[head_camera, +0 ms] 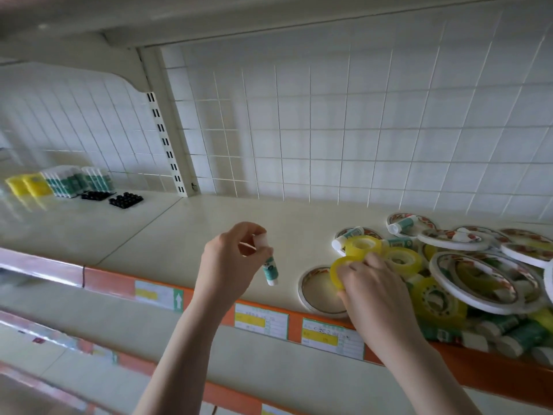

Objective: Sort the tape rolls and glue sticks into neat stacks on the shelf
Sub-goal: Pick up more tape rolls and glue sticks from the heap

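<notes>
I had a glue stick pinched at its white cap by the left hand, hanging cap-up above the shelf. It looked light, stiff and smooth, so I judged a hold round the barrel safer than the cap, which might pull off. The right hand lay on a yellow tape roll at the pile's near edge, fingers curled on its rim. I judged the roll light, rigid, best taken through the core. Sorted boxes stood far left.
</notes>
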